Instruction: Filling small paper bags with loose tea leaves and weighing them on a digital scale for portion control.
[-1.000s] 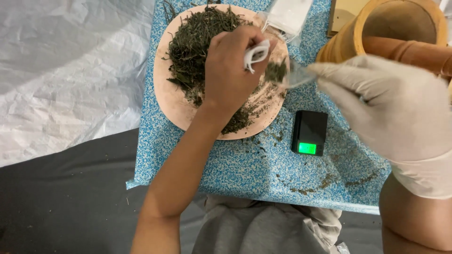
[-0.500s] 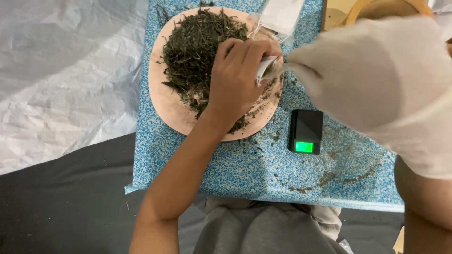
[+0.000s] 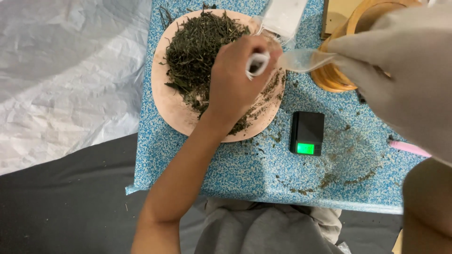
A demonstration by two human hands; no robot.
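My bare left hand (image 3: 233, 82) hovers over a pinkish round plate (image 3: 172, 106) and pinches a small white bag (image 3: 256, 63) at its mouth. A heap of dark dried herbs (image 3: 197, 42) fills the plate's far left half. My right hand (image 3: 400, 70), in a white glove, grips a clear plastic scoop (image 3: 301, 60). The scoop's tip points at the bag's opening and almost touches it. The scoop looks pale, with no dark herbs showing in it.
A small black pocket scale (image 3: 307, 133) with a lit green display sits on the blue speckled tabletop (image 3: 235, 164). A wooden mortar (image 3: 336, 77) stands behind my gloved hand. A white packet (image 3: 282, 14) lies at the far edge, crumpled white sheeting (image 3: 70, 70) to the left.
A second ago the scoop carried dark herbs toward the bag. It reached the bag's mouth, and my gloved hand has now drawn back to the right with the scoop looking emptied.
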